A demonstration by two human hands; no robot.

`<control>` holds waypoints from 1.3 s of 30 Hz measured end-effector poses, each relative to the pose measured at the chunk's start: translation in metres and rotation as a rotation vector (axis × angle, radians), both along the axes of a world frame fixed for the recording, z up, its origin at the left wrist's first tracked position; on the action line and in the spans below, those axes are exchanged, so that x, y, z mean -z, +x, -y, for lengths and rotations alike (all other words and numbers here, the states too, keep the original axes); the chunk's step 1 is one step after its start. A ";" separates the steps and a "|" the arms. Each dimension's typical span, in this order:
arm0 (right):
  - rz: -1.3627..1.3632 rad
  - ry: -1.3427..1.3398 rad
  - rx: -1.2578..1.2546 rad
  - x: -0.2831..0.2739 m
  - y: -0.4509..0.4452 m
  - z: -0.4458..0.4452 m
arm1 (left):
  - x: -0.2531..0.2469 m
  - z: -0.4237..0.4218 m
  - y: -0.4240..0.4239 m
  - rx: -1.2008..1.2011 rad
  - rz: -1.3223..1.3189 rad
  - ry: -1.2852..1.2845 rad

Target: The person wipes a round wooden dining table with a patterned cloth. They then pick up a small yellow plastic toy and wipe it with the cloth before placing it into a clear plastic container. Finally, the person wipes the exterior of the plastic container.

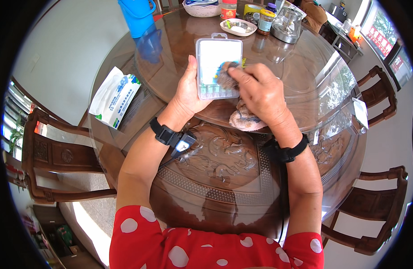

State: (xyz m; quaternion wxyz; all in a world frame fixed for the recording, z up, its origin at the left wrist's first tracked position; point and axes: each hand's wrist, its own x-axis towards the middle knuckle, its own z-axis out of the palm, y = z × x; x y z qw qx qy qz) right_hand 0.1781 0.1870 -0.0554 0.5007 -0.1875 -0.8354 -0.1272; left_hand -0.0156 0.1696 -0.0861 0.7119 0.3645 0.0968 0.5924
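Note:
My left hand (pixel 190 89) holds a clear plastic case (pixel 220 50) upright by its left side and lower edge, above the glass-topped table. The case has a hang tab on top, a white insert and a row of small greenish items along its bottom. Pinched in my right hand (pixel 263 92) is a grey-brown cloth (pixel 228 76), which lies over the lower right of the case front. Beneath my right hand a pinkish, stained cloth (pixel 245 118) is partly hidden; whether the two cloths are one piece I cannot tell.
A tissue pack (pixel 117 97) lies at the left on the round table (pixel 223 201). Farther back stand a blue bucket (pixel 136 16), a woven basket (pixel 201 9), an oval dish (pixel 238 31), lidded jars (pixel 265 23) and a glass kettle (pixel 287 25). Wooden chairs (pixel 63 156) flank the table.

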 end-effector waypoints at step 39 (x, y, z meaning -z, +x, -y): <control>-0.021 -0.079 -0.033 0.003 0.007 -0.008 | -0.007 0.007 0.002 -0.046 -0.059 -0.022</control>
